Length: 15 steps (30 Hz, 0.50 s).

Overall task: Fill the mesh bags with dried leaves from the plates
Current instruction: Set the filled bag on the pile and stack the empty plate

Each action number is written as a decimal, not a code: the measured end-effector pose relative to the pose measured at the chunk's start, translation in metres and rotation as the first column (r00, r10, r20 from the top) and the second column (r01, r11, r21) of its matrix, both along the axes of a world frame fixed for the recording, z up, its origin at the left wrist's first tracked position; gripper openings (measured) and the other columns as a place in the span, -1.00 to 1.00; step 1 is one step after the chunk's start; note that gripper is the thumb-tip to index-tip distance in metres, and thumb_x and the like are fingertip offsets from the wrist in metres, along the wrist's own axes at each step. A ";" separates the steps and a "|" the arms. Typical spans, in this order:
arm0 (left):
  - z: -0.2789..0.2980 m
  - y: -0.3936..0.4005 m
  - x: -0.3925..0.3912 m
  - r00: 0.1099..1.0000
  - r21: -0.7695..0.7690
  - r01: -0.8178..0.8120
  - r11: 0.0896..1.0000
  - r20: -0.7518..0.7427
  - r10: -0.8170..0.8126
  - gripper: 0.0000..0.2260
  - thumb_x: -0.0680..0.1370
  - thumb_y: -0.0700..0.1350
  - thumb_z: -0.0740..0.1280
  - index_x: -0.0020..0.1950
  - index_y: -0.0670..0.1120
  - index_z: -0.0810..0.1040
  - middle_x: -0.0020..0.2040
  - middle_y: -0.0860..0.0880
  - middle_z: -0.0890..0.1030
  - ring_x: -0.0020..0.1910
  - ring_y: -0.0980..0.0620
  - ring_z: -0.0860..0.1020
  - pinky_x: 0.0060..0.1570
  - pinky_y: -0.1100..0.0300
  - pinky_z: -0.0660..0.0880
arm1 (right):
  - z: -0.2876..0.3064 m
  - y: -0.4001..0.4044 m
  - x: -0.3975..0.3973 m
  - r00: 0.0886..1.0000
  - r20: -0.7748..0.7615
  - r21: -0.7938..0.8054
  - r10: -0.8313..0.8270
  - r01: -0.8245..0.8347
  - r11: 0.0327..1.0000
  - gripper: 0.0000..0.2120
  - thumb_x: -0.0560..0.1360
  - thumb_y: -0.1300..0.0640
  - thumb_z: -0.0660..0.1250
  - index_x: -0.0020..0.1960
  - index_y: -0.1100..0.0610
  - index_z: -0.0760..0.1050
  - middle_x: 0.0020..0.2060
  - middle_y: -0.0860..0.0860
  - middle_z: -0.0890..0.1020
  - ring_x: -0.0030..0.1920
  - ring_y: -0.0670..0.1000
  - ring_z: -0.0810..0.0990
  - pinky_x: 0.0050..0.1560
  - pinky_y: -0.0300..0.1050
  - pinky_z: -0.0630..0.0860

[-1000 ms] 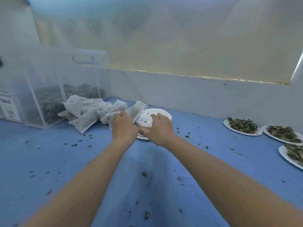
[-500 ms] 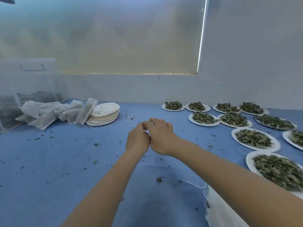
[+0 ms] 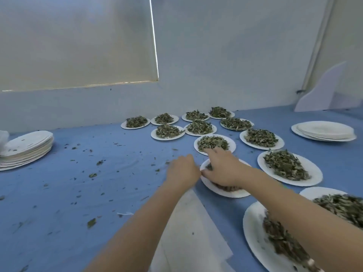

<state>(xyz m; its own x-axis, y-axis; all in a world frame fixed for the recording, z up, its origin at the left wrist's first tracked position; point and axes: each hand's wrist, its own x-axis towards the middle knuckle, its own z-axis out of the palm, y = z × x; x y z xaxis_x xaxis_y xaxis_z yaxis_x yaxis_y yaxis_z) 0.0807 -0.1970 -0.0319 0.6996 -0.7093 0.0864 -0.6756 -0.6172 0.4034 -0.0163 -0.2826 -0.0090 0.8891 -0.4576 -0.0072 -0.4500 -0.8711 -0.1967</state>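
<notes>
A white mesh bag (image 3: 188, 228) lies flat under the left forearm. The right hand (image 3: 224, 169) rests spread over a leaf plate (image 3: 225, 191); the left hand (image 3: 182, 171), blurred, touches its rim, grip unclear. More leaf plates (image 3: 261, 139) lie beyond.

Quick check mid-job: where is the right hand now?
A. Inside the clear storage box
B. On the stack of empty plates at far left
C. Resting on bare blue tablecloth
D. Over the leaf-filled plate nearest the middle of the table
D: the right hand reaches over a plate of dried leaves, covering most of it.
</notes>
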 end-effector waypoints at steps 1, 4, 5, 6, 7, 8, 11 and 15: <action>0.002 -0.007 -0.001 1.000 0.057 0.018 0.998 0.008 -0.019 -0.89 0.54 -0.18 0.14 0.00 -0.17 0.41 -0.02 -0.17 0.52 -0.09 -0.11 0.46 -0.12 0.08 0.41 | 0.001 -0.012 -0.011 0.999 -0.031 0.029 -0.024 0.025 0.999 -0.32 0.50 -0.14 0.26 0.49 0.07 0.06 0.42 0.13 0.21 0.39 0.20 0.20 0.32 0.13 0.27; 0.007 -0.019 -0.003 0.996 0.145 0.063 0.987 -0.077 -0.053 -0.90 0.56 -0.18 0.12 -0.16 -0.15 0.31 -0.24 -0.08 0.41 -0.31 0.02 0.33 -0.36 0.19 0.25 | 0.008 -0.042 -0.042 0.978 -0.197 0.083 -0.062 0.080 0.993 0.05 0.31 -0.36 0.36 0.53 0.05 -0.13 0.51 0.10 0.04 0.48 0.18 0.04 0.41 0.12 0.17; 0.009 -0.022 -0.004 0.992 0.142 0.071 0.987 -0.112 -0.055 -0.86 0.56 -0.19 0.12 -0.20 -0.14 0.27 -0.29 -0.06 0.33 -0.36 0.05 0.26 -0.41 0.20 0.18 | 0.009 -0.050 -0.051 0.968 -0.241 0.090 -0.069 0.094 0.992 0.15 0.25 -0.41 0.38 0.53 0.06 -0.19 0.52 0.11 -0.02 0.50 0.17 -0.02 0.44 0.13 0.12; 0.009 -0.025 -0.007 0.989 0.136 0.079 0.988 -0.131 -0.061 -0.83 0.56 -0.20 0.11 -0.23 -0.13 0.25 -0.32 -0.05 0.29 -0.38 0.06 0.22 -0.42 0.19 0.13 | 0.009 -0.056 -0.058 0.959 -0.272 0.101 -0.077 0.108 0.989 0.22 0.20 -0.43 0.39 0.53 0.07 -0.23 0.52 0.11 -0.07 0.51 0.16 -0.07 0.46 0.14 0.09; 0.010 -0.028 -0.010 0.988 0.133 0.084 0.988 -0.140 -0.065 -0.82 0.56 -0.20 0.11 -0.25 -0.13 0.26 -0.31 -0.08 0.29 -0.38 0.06 0.20 -0.42 0.18 0.11 | 0.009 -0.061 -0.063 0.952 -0.293 0.114 -0.083 0.121 0.986 0.27 0.16 -0.45 0.40 0.53 0.08 -0.27 0.53 0.11 -0.11 0.52 0.16 -0.10 0.47 0.15 0.06; 0.011 -0.031 -0.013 0.987 0.135 0.086 0.987 -0.147 -0.066 -0.82 0.56 -0.20 0.11 -0.25 -0.15 0.29 -0.29 -0.13 0.32 -0.37 0.06 0.20 -0.43 0.18 0.12 | 0.008 -0.064 -0.066 0.946 -0.311 0.126 -0.088 0.132 0.983 0.31 0.14 -0.46 0.41 0.52 0.08 -0.30 0.53 0.12 -0.14 0.52 0.16 -0.12 0.47 0.16 0.06; 0.012 -0.036 -0.022 0.983 0.139 0.080 0.987 -0.177 -0.055 -0.75 0.57 -0.19 0.12 -0.31 -0.11 0.22 -0.32 -0.09 0.28 -0.39 0.08 0.20 -0.42 0.22 0.15 | 0.002 -0.064 -0.068 0.927 -0.367 0.133 -0.084 0.141 0.981 0.38 0.09 -0.46 0.43 0.50 0.08 -0.38 0.52 0.15 -0.16 0.51 0.21 -0.11 0.45 0.21 0.08; 0.014 -0.041 -0.029 0.980 0.156 0.074 0.985 -0.195 -0.043 -0.69 0.58 -0.22 0.09 -0.35 -0.06 0.15 -0.36 -0.03 0.20 -0.42 0.09 0.16 -0.43 0.26 0.13 | -0.007 -0.062 -0.063 0.924 -0.366 0.160 -0.111 0.179 0.971 0.40 0.12 -0.40 0.47 0.47 0.09 -0.47 0.51 0.21 -0.07 0.50 0.22 -0.01 0.43 0.16 0.16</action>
